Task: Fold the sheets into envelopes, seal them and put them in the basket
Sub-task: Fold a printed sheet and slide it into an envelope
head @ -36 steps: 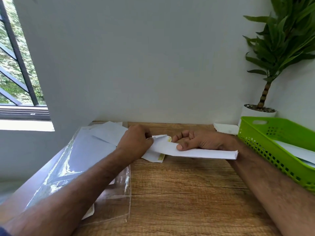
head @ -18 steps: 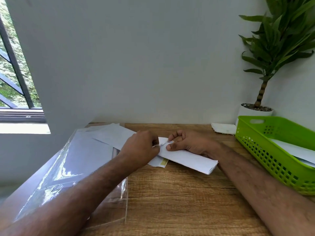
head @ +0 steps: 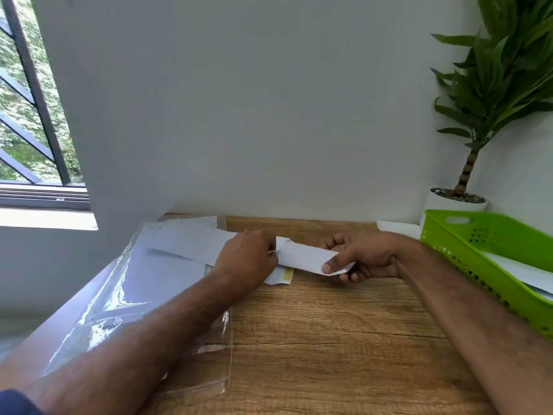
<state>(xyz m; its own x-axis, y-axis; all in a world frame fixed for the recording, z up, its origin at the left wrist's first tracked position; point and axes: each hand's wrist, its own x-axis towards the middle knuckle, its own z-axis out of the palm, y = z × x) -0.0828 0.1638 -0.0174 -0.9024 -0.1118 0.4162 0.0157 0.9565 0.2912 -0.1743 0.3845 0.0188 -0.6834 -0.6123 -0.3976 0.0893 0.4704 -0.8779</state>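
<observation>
A folded white envelope (head: pixel 308 256) is held just above the wooden table (head: pixel 323 339), stretched between the two hands. The left hand (head: pixel 245 260) has its fingers curled and pinches the envelope's left end. The right hand (head: pixel 369 259) grips the right end, thumb on top and fingers curled beneath. Under the envelope lies another one with a yellow strip (head: pixel 288 275), at the edge of the pile of sheets (head: pixel 185 244) on a clear plastic sleeve (head: pixel 119 298). The green basket (head: pixel 478 235) stands just right of the right hand and has papers in it. Half a second ago the right hand gripped near the left hand; it has since slid out to the right end, so the hands are farther apart.
</observation>
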